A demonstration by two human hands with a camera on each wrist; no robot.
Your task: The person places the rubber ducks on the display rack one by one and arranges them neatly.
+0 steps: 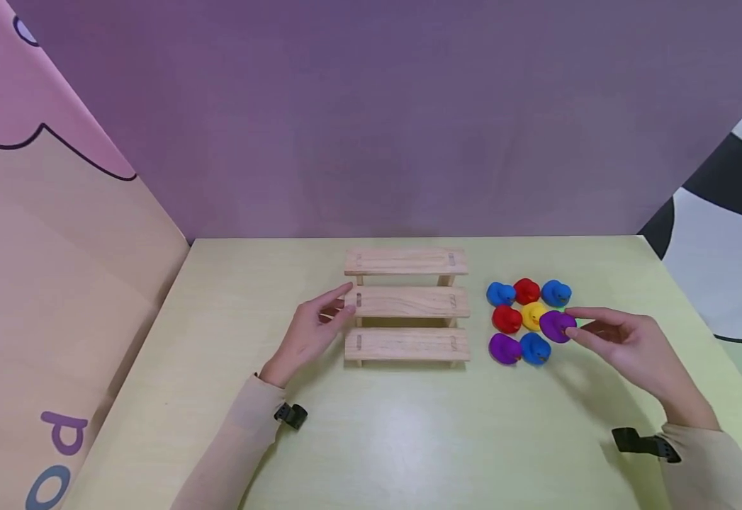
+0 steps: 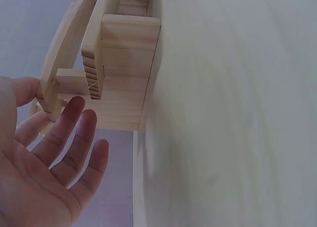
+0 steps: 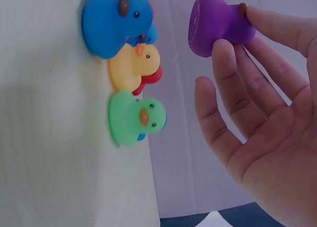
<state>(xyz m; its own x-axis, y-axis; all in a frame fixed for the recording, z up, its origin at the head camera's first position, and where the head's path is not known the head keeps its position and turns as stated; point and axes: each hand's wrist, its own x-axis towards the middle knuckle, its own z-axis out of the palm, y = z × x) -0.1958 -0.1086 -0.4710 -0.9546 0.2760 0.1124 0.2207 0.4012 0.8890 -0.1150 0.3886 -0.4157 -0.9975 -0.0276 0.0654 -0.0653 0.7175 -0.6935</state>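
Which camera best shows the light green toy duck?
Right wrist view: the green duck is unblocked, face visible. Head view: the held purple toy duck and right hand nearly hide it. Left wrist view: absent.

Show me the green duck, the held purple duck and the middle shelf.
Green duck (image 3: 127, 119), right wrist view: its body.
Held purple duck (image 3: 213, 25), right wrist view: its body.
Middle shelf (image 1: 409, 302), head view: its flat top.

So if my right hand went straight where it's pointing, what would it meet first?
Probably the yellow toy duck, though the held purple toy duck looks raised and might pass over it.
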